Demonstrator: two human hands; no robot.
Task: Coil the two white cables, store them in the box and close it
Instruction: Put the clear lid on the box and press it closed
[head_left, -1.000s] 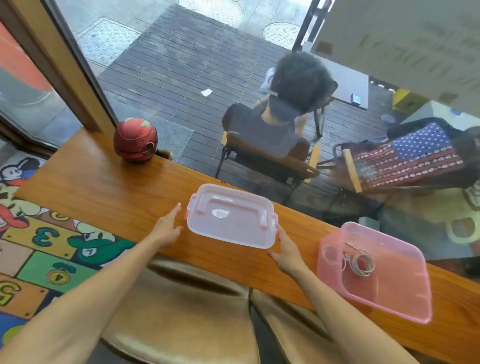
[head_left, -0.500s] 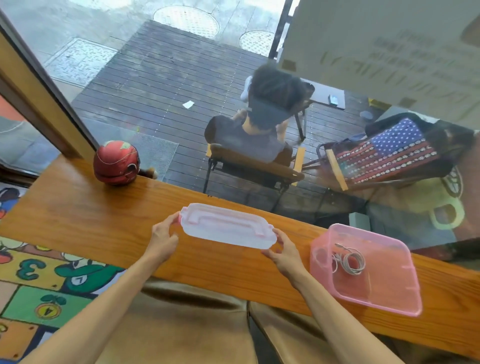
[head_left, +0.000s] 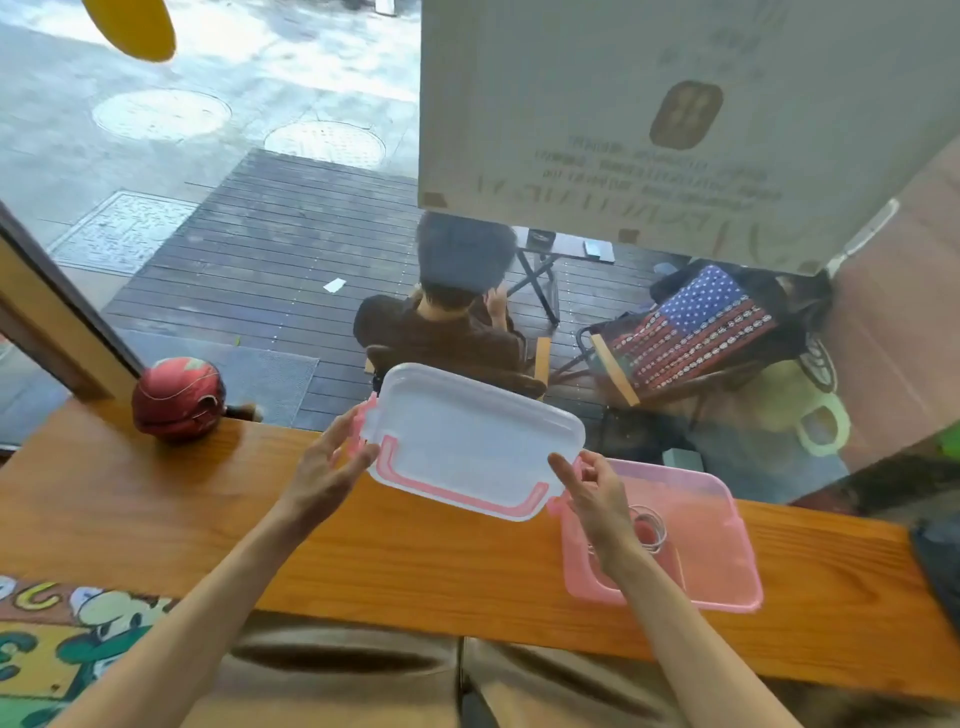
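Hands (head_left: 327, 467) (head_left: 597, 493) gripping lid (head_left: 472, 441) aloft, coiled cables (head_left: 649, 527) in open pink box (head_left: 727, 545)

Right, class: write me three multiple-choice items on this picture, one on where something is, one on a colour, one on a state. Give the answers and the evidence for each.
1. Where are the coiled white cables?
A. On the lid
B. Inside the pink box
C. Beside the red helmet

2. What colour is the trim on the clear lid?
A. Pink
B. Blue
C. Green

3. What state is the box in?
A. Closed and latched
B. Open, with the lid held off it
C. Tipped on its side

Answers:
1. B: the coils lie on the box floor, partly behind the right hand.
2. A: a pink band runs along the lid's near edge.
3. B: the left hand and the right hand hold the lid in the air above the wooden counter, to the left of the open box.
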